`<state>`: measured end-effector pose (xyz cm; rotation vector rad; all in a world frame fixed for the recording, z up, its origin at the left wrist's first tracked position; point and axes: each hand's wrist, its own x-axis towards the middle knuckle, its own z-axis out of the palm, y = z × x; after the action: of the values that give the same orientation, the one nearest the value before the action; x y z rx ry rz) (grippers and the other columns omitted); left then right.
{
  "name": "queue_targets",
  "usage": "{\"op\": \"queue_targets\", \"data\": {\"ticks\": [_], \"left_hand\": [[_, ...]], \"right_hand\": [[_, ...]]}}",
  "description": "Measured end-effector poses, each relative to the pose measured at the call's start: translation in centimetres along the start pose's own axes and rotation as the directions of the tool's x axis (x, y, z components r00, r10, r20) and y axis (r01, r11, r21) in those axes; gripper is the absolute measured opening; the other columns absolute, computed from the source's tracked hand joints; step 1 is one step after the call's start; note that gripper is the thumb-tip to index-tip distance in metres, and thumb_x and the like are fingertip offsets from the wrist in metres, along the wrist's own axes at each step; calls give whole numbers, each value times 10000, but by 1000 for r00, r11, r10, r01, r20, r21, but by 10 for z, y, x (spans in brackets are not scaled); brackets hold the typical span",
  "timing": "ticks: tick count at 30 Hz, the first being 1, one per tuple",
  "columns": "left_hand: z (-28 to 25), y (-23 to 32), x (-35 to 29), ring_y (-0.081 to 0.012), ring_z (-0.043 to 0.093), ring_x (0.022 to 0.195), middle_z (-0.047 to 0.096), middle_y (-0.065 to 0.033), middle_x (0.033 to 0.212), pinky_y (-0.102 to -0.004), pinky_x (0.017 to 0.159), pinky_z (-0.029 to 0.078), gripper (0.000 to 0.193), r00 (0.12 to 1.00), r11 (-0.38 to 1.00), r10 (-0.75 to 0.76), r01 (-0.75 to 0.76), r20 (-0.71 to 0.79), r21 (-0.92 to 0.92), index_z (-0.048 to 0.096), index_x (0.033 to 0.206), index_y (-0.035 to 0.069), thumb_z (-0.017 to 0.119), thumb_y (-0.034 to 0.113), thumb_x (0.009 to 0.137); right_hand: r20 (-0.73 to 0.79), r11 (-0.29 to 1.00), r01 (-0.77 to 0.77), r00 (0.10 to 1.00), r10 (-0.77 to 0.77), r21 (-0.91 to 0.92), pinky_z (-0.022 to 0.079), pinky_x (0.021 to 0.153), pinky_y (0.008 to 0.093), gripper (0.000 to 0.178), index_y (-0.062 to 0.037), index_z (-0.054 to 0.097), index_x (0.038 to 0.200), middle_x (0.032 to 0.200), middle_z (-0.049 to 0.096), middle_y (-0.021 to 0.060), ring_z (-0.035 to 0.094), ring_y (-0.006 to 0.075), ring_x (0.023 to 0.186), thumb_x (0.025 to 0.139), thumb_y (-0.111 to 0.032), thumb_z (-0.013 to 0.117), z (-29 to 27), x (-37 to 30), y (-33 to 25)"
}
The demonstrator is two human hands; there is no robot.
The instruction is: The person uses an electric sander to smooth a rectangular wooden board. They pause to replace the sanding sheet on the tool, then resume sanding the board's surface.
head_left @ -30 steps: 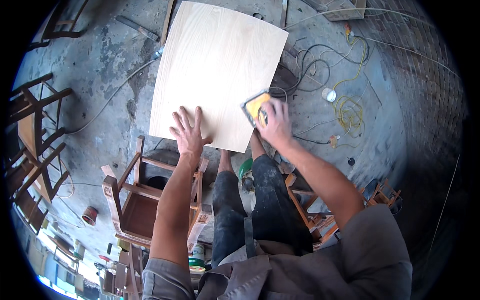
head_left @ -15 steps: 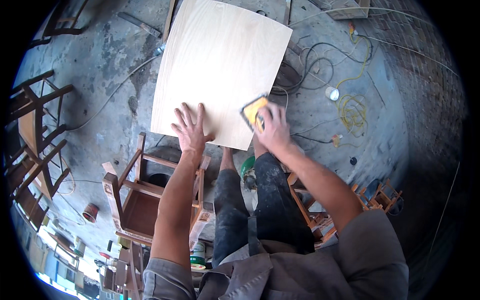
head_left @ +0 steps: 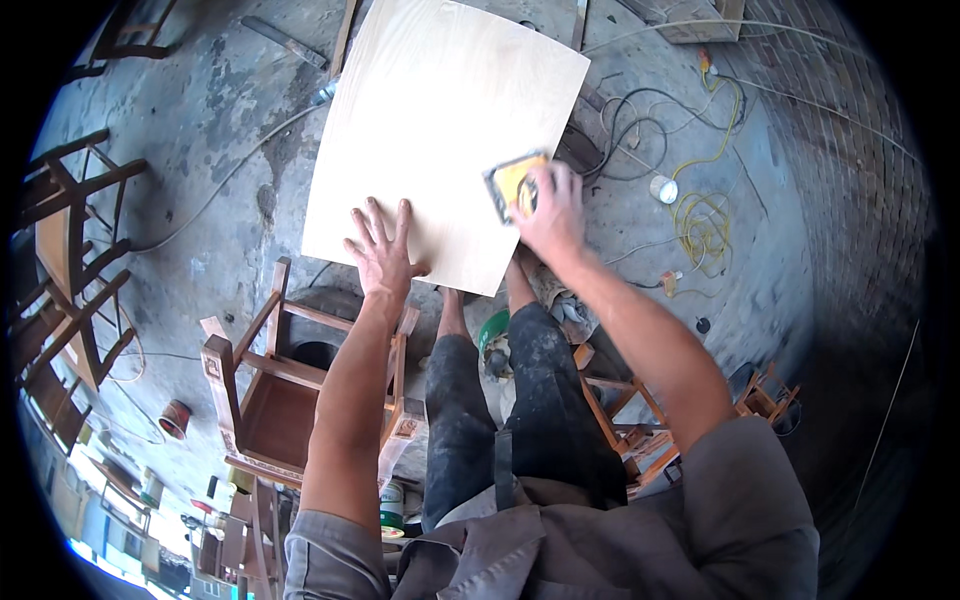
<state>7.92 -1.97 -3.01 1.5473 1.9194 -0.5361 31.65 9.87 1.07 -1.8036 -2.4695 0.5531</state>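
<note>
A large pale wooden board (head_left: 440, 140) lies in front of me, its near edge close to my feet. My left hand (head_left: 383, 255) rests flat on the near left part of it, fingers spread, holding nothing. A yellow sanding block (head_left: 510, 187) with a dark rim is in my right hand (head_left: 552, 210), at the board's right edge. My fingers are wrapped round its handle and slightly blurred. How much of the block's underside touches the wood I cannot tell.
Wooden chair frames stand close by my left (head_left: 270, 400) and right (head_left: 630, 420) legs; more chairs (head_left: 75, 240) are at the far left. Dark cables (head_left: 640, 110) and a coiled yellow cord (head_left: 705, 235) lie on the concrete floor to the right, beside a white cup (head_left: 663, 188).
My right hand has moved the sanding block a little away from me along the board's right edge. My left hand has stayed in nearly the same place.
</note>
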Motion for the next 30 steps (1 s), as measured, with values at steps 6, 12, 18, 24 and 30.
{"op": "queue_targets", "data": {"ticks": [6,12,18,24,30], "left_hand": [[-5,1,-3,-518,102,1552,85,-264,1700,-735,1148,283,1227,999,993,-15,11,-29,-114,155,1662,289,916,445,712],[2,76,-31,-518,356,1427,362,-366,1540,-533,1201,337,724,980,539,-113,-80,-166,-839,353,1580,8,584,429,1039],[-58,172,-44,-595,301,1398,259,-411,1544,-615,1155,342,736,971,394,-197,-49,-136,-918,395,1574,95,655,440,978],[-56,205,-19,-468,437,1301,457,-244,1384,-520,980,521,478,798,561,-528,69,-292,-825,621,1234,81,791,315,854],[-54,240,-13,-377,561,1155,565,-126,1171,-450,718,602,329,701,600,-617,125,-357,-791,666,1109,158,774,198,801]], "right_hand": [[168,992,96,980,-109,80,585,894,519,601,-108,519,1278,1320,471,156,478,409,1244,761,-162,822,5,-82,-35],[158,980,116,977,-142,162,387,1098,554,841,6,361,1454,1378,433,260,435,451,1268,772,-173,818,4,-72,-25],[474,817,3,813,-339,577,321,1213,471,1057,95,23,1599,1578,293,348,364,447,1453,877,-192,740,-41,-18,13],[310,794,571,732,-607,206,278,1248,508,691,13,305,1588,1583,399,276,323,451,1505,954,-102,555,-47,111,65],[54,712,700,714,-698,-47,109,1277,570,702,-51,284,1619,1679,251,226,177,424,1568,1033,-365,509,66,219,36]]}}
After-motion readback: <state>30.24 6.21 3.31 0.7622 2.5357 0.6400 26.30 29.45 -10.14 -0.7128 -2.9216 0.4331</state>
